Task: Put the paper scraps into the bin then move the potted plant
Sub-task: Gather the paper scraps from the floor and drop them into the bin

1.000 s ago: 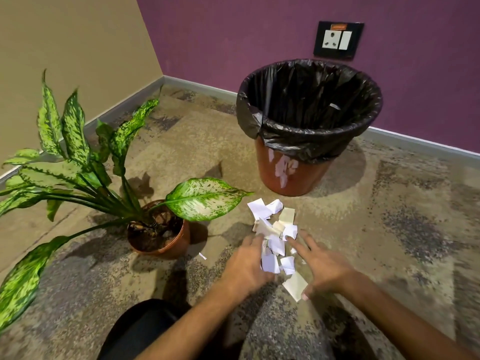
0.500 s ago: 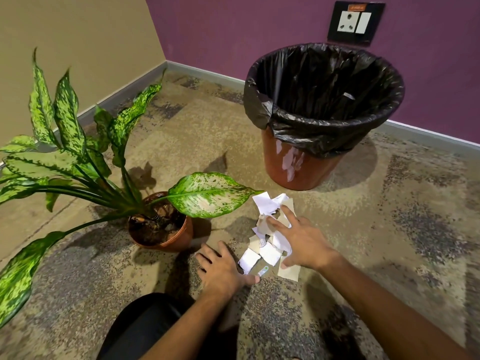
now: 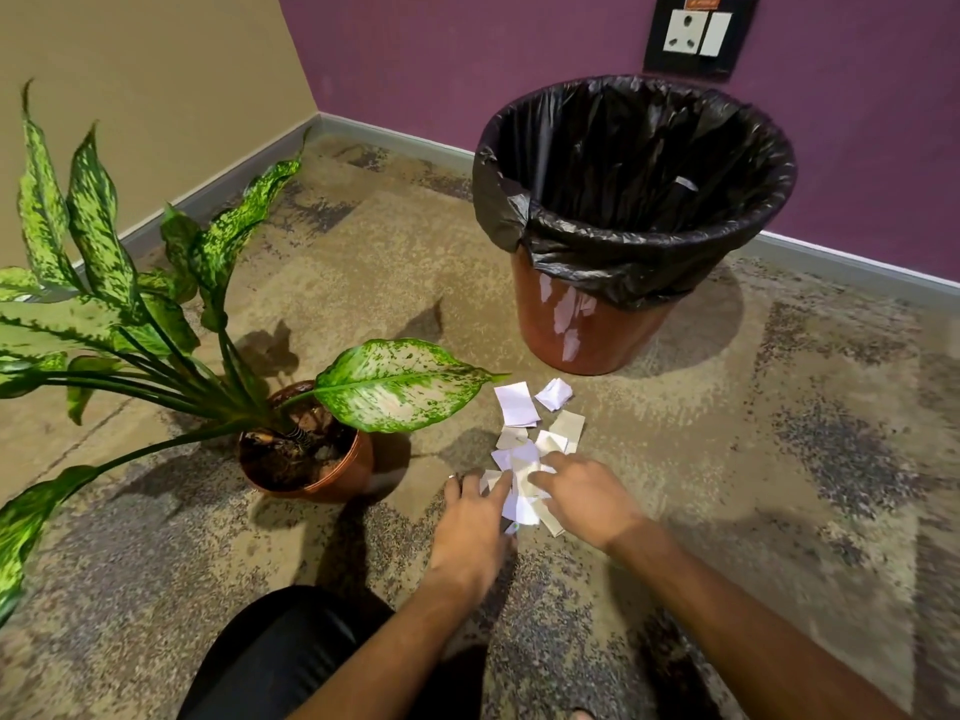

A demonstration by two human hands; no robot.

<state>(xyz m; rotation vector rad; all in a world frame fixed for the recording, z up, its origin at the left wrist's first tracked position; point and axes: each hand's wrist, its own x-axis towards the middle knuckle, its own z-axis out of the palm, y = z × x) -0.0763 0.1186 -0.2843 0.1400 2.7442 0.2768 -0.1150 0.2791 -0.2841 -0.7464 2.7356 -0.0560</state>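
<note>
White and cream paper scraps (image 3: 517,405) lie in a loose pile on the carpet, in front of a brown bin (image 3: 582,330) lined with a black bag. My left hand (image 3: 470,524) lies palm down at the pile's near left edge, fingers stretched onto the scraps. My right hand (image 3: 587,498) rests on the near right of the pile, fingertips pressing on the papers. Some scraps are hidden under both hands. The potted plant (image 3: 317,459), with speckled green leaves in a brown pot, stands left of the pile.
A large leaf (image 3: 395,384) reaches toward the scraps. Walls meet in a corner behind the bin, with a socket plate (image 3: 696,33) on the purple wall. My dark-clad knee (image 3: 291,657) is at the bottom. Patterned carpet stretches to the right.
My left hand has slid right onto the scraps' near left edge, and my right hand has drawn back toward it. The near scraps are bunched between the two hands.
</note>
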